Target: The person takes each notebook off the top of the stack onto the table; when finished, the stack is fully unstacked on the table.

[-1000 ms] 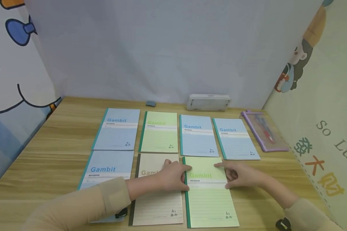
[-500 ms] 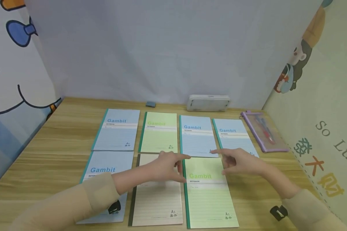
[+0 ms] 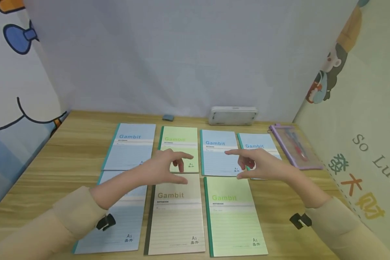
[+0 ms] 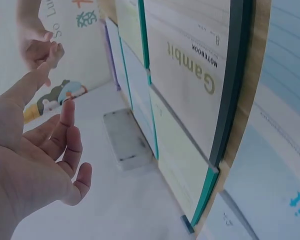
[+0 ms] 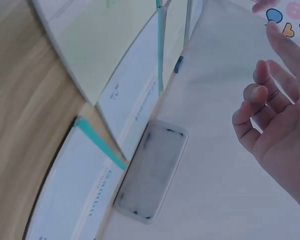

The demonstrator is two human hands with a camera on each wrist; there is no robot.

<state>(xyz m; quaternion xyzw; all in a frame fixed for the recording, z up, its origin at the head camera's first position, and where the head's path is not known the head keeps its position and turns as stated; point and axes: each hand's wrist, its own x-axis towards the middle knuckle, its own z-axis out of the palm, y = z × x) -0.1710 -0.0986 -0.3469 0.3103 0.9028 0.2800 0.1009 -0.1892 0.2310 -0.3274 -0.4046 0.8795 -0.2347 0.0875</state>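
Note:
My left hand hovers over the seam between the back green notebook and the front beige notebook, thumb and forefinger spread, holding nothing. Likewise holding nothing, my right hand is above the two blue notebooks at the back right, its forefinger over the inner one and its wrist past the outer one. Just in front lies the front green notebook. Bent fingers show in the left wrist view, away from the covers. A front blue notebook is partly hidden by my left forearm.
Another blue notebook lies at the back left. Behind the rows stand a white case and a small grey-blue block. A purple-edged zip pouch with pens lies at the right. A pale curtain closes off the table's back.
Both hands have left the front green notebook's edges, lifting and moving away from me; the left also shifted left. The front green notebook stays flat in place.

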